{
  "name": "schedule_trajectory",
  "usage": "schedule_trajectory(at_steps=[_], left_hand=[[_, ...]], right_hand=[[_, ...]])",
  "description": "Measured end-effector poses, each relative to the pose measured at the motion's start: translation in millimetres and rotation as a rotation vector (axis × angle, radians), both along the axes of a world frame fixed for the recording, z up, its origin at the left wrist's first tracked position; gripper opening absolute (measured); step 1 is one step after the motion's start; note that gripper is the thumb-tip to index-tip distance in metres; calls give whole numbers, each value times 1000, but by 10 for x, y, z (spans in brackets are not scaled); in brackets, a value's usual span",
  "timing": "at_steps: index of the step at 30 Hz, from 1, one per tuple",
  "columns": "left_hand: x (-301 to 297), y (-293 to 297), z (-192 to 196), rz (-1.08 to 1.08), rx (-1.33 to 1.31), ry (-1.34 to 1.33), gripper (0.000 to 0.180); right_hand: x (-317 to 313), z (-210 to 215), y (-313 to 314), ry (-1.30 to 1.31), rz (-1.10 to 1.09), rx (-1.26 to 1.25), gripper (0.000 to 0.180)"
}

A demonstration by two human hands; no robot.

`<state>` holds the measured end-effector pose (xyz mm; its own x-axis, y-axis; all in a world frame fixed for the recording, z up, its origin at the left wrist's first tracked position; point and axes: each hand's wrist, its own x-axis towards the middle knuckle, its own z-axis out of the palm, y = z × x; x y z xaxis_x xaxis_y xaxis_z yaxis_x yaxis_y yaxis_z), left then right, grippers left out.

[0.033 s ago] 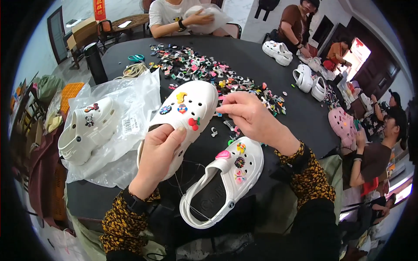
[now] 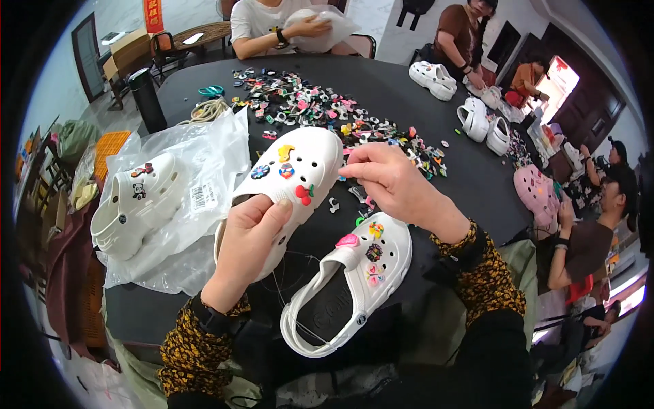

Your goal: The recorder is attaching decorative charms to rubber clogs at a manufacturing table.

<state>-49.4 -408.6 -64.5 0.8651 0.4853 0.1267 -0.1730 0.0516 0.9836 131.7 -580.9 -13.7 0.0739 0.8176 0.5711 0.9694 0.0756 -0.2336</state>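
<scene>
A white foam clog [image 2: 300, 153] is gripped at its side by my left hand [image 2: 248, 235], thumb on top. On its upper sit a yellow moon-like charm [image 2: 285, 153], a blue flower charm [image 2: 259, 172], a small multicoloured charm [image 2: 286, 170] and a red cherry charm [image 2: 304, 195]. My right hand [image 2: 388, 180] is closed in a pinch beside the clog's toe; whatever lies between its fingertips is hidden. Below, another white clog [image 2: 392, 262] rests on the table, bearing a pink charm [image 2: 348, 240] and several others.
A heap of small colourful charms [image 2: 306, 102] spreads across the black table [image 2: 204, 78]. At left, a white clog with a panda charm [image 2: 139, 204] lies on a clear plastic bag [image 2: 221, 150], near a black bottle [image 2: 147, 102]. More white clogs [image 2: 473, 119] and a pink clog [image 2: 535, 194] are near other people.
</scene>
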Motion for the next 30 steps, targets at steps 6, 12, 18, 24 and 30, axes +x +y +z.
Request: schedule_trajectory(at_steps=[6, 12, 18, 24, 30], left_hand=[[-7, -104, 98, -12, 562, 90, 23], [-42, -81, 83, 85, 521, -42, 21], [-65, 56, 162, 361, 369, -199, 27], [-13, 282, 103, 433, 311, -217, 29], [17, 448, 16, 432, 245, -201, 30]], right_hand=[[38, 57, -163, -46, -22, -23, 22], [-3, 77, -215, -70, -20, -38, 22], [-200, 118, -142, -2, 13, -40, 16], [-301, 171, -1, -156, 119, -118, 19], [-278, 158, 105, -118, 186, -122, 22]])
